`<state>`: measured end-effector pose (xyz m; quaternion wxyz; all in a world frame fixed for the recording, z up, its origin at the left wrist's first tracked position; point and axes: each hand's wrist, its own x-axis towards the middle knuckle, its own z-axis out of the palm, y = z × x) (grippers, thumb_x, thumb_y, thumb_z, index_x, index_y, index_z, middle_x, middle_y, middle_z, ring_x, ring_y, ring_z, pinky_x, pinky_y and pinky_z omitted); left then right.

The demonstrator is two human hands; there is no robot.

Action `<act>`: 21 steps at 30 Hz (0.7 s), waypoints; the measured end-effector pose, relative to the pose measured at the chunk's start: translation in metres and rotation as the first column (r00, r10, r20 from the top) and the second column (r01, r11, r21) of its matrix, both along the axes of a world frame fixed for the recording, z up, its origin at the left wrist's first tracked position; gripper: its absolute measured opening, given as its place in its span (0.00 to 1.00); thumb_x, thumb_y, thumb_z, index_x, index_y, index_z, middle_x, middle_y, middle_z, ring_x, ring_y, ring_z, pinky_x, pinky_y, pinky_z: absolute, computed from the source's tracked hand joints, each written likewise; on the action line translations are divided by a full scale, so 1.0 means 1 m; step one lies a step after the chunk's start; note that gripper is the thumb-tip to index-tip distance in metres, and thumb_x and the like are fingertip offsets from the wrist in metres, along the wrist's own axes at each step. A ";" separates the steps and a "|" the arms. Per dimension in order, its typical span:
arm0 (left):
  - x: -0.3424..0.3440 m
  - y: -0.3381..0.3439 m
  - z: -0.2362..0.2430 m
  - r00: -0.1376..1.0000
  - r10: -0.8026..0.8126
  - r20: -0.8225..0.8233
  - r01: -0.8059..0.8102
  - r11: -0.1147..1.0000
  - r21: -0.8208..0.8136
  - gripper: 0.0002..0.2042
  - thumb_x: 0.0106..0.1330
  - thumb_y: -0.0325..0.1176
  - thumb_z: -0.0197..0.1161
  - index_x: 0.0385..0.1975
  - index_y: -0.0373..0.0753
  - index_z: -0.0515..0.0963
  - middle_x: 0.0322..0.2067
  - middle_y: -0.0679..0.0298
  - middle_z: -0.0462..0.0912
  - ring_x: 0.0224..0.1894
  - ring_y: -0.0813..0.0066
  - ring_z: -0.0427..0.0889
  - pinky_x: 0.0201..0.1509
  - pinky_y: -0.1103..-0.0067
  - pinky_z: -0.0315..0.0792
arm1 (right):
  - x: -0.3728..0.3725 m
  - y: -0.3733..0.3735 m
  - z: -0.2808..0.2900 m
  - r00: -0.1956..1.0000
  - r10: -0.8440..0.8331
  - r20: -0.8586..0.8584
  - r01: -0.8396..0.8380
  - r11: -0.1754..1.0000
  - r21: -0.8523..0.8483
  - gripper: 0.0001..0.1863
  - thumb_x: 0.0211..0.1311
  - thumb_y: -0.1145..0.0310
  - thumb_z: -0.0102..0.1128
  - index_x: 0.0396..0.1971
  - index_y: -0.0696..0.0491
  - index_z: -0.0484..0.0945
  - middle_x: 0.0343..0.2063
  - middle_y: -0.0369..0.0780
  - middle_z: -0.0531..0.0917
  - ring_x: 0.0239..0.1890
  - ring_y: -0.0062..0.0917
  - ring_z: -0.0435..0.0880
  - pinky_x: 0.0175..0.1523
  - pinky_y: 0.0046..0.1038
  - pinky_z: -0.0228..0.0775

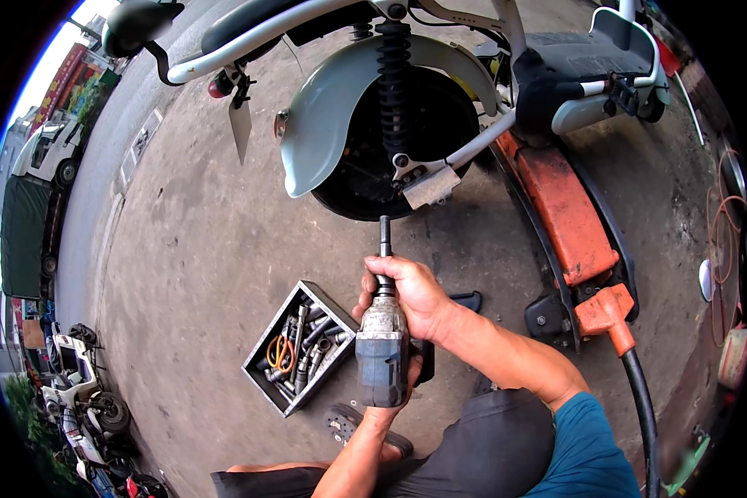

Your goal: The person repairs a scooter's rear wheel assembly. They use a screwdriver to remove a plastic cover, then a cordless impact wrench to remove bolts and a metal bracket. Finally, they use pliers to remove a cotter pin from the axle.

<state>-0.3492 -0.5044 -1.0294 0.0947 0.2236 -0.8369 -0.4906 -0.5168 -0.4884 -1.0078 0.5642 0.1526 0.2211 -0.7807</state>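
A blue-and-grey impact wrench [380, 357] points away from me, with a long dark socket [385, 236] on its nose. My left hand [398, 398] wraps round the grip beneath the body, which hides most of its fingers. Around the front of the wrench, at the base of the socket, my right hand [411, 290] is closed. The socket's tip is just short of a black wheel [349, 199] under a pale grey mudguard [317, 137] of an electric scooter. Above the wheel stands a black coil shock absorber [394, 83], with a metal bracket [432, 187] at its lower end.
A metal tray [261, 386] of sockets and an orange-handled tool lies left of the wrench. An orange floor jack [568, 216] with a black handle [639, 407] stands to the right. Parked scooters [83, 415] and a truck [37, 207] are at the far left.
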 end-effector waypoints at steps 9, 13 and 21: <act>-0.008 -0.009 -0.010 0.999 -0.039 0.003 0.039 0.994 -0.097 0.11 0.58 0.32 0.67 0.37 0.38 0.76 0.30 0.59 0.78 0.33 0.62 0.77 0.38 0.69 0.73 | -0.011 0.003 -0.011 0.997 0.016 -0.069 -0.017 1.000 -0.015 0.08 0.67 0.65 0.54 0.37 0.54 0.73 0.27 0.38 0.79 0.28 0.31 0.83 0.37 0.40 0.81; -0.031 -0.010 -0.024 0.990 0.007 -0.139 -0.018 0.997 -0.081 0.12 0.54 0.24 0.67 0.38 0.36 0.76 0.31 0.58 0.80 0.32 0.65 0.80 0.39 0.74 0.75 | -0.021 0.010 -0.013 0.985 0.021 -0.172 -0.010 0.998 0.069 0.16 0.68 0.62 0.55 0.49 0.55 0.73 0.32 0.41 0.81 0.31 0.32 0.85 0.37 0.35 0.81; -0.066 -0.007 -0.036 0.971 0.109 -0.213 -0.094 0.992 0.078 0.16 0.52 0.24 0.66 0.41 0.37 0.74 0.35 0.56 0.76 0.36 0.56 0.79 0.40 0.68 0.75 | -0.054 0.019 -0.034 0.975 0.033 -0.221 -0.022 0.999 0.050 0.13 0.69 0.58 0.55 0.39 0.53 0.71 0.32 0.44 0.83 0.29 0.31 0.86 0.31 0.32 0.80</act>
